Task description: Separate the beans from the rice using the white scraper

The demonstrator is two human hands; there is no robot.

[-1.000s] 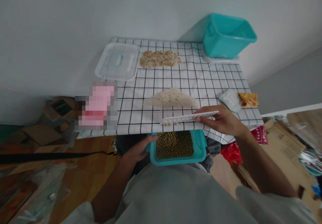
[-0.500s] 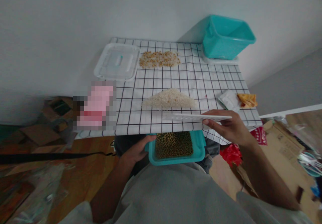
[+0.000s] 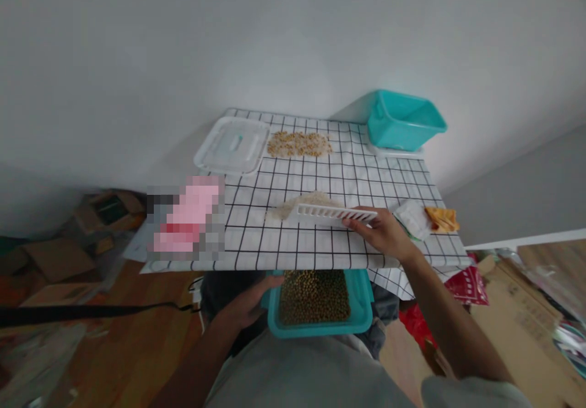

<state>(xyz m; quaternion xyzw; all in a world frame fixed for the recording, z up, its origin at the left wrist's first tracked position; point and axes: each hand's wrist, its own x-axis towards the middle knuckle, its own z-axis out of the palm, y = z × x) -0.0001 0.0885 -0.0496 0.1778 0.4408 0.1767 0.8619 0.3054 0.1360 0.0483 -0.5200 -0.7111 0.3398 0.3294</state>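
My right hand (image 3: 384, 235) grips one end of a white slotted scraper (image 3: 336, 214) and holds it over the near side of a pile of white rice (image 3: 300, 203) on the checked table (image 3: 320, 246). My left hand (image 3: 249, 301) holds the left rim of a teal tray (image 3: 364, 310) full of greenish-brown beans (image 3: 314, 295), which sits on my lap just below the table's front edge. A second pile of mixed beans and rice (image 3: 300, 143) lies at the back of the table.
A clear plastic lid (image 3: 232, 146) lies at the back left, a teal bin (image 3: 401, 122) at the back right. A white packet (image 3: 412, 218) and an orange wrapper (image 3: 442, 218) sit at the right edge. Cardboard boxes (image 3: 517, 316) and clutter crowd the floor.
My right hand has carried the scraper forward from the table's front edge to the rice pile. My view has tilted up, so the table sits lower in the picture.
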